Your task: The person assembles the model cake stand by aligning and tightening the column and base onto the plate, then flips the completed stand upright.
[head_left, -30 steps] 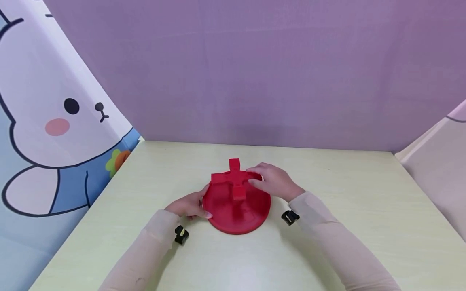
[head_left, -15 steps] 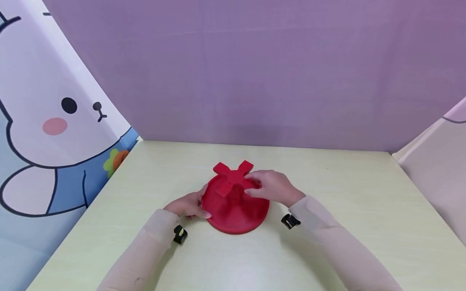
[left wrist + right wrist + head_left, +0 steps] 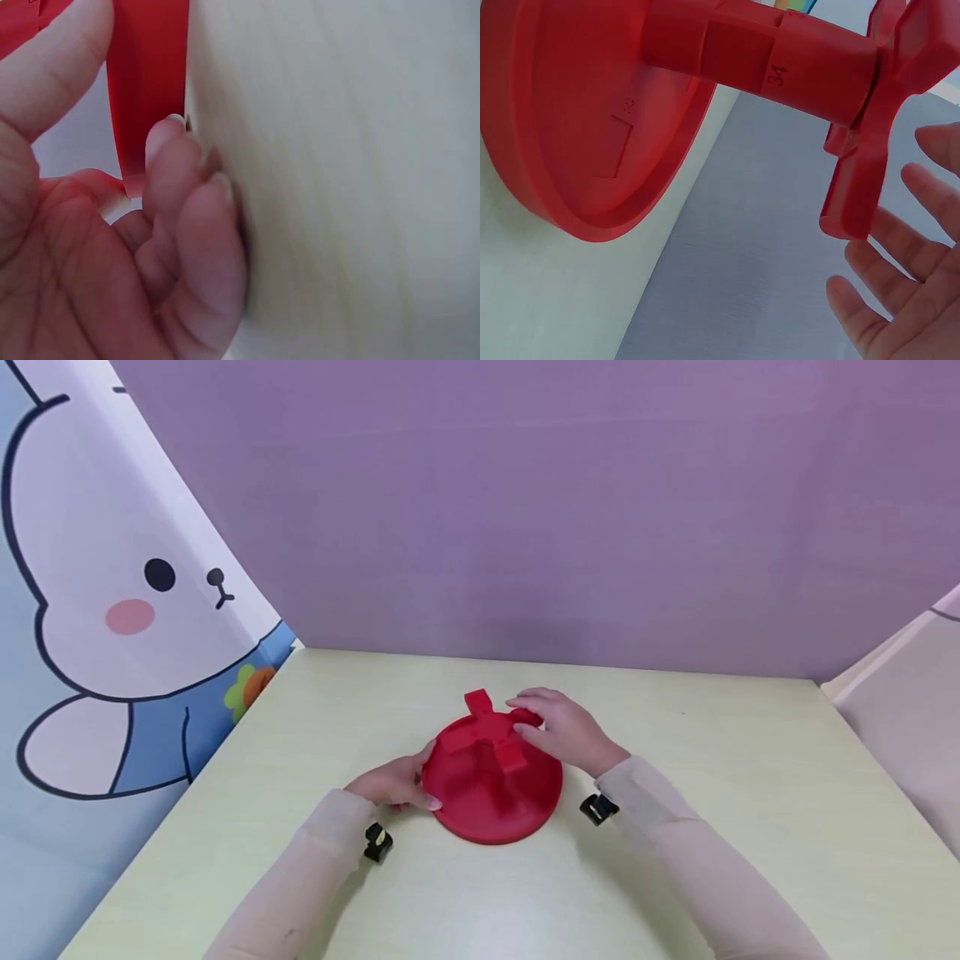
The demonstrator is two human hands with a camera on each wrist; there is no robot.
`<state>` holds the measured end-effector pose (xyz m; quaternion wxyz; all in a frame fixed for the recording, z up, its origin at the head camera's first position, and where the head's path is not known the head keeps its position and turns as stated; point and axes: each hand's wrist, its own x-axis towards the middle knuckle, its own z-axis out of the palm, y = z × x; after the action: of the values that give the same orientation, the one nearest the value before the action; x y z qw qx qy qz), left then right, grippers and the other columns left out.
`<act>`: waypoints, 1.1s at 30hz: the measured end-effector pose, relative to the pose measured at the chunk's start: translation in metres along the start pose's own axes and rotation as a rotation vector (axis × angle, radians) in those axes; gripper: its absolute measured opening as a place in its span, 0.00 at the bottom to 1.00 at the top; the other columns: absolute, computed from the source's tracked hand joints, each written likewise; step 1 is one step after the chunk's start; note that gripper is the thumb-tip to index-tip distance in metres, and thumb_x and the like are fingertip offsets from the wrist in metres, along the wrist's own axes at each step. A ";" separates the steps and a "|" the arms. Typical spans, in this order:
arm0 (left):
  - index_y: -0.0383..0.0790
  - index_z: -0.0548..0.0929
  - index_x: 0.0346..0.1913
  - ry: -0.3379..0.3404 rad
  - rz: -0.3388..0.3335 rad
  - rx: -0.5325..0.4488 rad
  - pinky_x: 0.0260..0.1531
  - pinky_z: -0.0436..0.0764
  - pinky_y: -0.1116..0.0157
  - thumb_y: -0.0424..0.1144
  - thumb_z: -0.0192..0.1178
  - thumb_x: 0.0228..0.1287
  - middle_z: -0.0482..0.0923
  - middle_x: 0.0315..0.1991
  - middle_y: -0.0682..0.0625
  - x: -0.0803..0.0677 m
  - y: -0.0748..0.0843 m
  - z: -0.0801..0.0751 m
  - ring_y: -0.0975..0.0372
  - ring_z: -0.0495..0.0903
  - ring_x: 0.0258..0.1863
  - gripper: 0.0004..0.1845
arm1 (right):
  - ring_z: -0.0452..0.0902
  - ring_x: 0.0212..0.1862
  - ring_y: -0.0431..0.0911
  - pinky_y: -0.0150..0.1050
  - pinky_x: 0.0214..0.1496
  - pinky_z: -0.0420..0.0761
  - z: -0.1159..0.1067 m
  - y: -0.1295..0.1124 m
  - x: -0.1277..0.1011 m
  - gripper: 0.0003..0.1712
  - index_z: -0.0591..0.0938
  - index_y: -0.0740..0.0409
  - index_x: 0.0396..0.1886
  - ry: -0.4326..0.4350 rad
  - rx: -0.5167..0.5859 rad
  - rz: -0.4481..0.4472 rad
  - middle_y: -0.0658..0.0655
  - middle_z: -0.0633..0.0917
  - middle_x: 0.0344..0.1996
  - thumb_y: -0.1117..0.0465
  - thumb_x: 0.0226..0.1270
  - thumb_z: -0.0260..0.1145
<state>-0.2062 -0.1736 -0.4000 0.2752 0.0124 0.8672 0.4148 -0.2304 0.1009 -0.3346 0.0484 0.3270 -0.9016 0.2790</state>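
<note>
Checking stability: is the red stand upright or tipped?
Upright. The red stand's round base lies flat on the table, post vertical, cross-shaped top up. Left hand holds the base rim.

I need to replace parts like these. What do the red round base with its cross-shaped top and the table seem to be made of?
Red round base with cross-shaped top: probably moulded plastic, matte, uniform colour, raised "34" on its post. Pale table: looks like wood-grain laminate, faint streaks, smooth; unsure.

Head cam high, facing down/fwd; both wrist cams close-up, sharing red stand.
</note>
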 end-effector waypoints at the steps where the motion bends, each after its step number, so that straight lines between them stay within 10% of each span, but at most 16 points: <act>1: 0.50 0.48 0.77 -0.001 0.001 -0.001 0.22 0.71 0.66 0.39 0.76 0.45 0.69 0.50 0.44 0.000 0.000 0.000 0.57 0.68 0.22 0.59 | 0.71 0.59 0.57 0.49 0.50 0.79 0.001 0.001 0.001 0.22 0.79 0.61 0.58 -0.014 0.000 0.009 0.64 0.76 0.57 0.63 0.64 0.66; 19: 0.51 0.46 0.77 -0.009 0.016 -0.007 0.21 0.71 0.66 0.39 0.75 0.46 0.67 0.54 0.43 0.003 -0.004 -0.001 0.58 0.68 0.20 0.60 | 0.78 0.42 0.46 0.38 0.39 0.81 0.007 -0.005 0.001 0.27 0.80 0.56 0.58 -0.133 -0.053 0.184 0.56 0.82 0.47 0.57 0.58 0.71; 33: 0.50 0.50 0.76 -0.018 0.061 0.002 0.19 0.69 0.66 0.38 0.75 0.47 0.72 0.45 0.45 0.000 -0.002 -0.002 0.58 0.66 0.18 0.56 | 0.79 0.42 0.46 0.40 0.39 0.81 0.014 -0.022 -0.009 0.27 0.82 0.56 0.55 -0.059 -0.101 0.242 0.53 0.84 0.43 0.53 0.55 0.74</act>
<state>-0.2066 -0.1760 -0.4001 0.2705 0.0429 0.8643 0.4218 -0.2089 0.0843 -0.3389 0.0045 0.2211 -0.9484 0.2273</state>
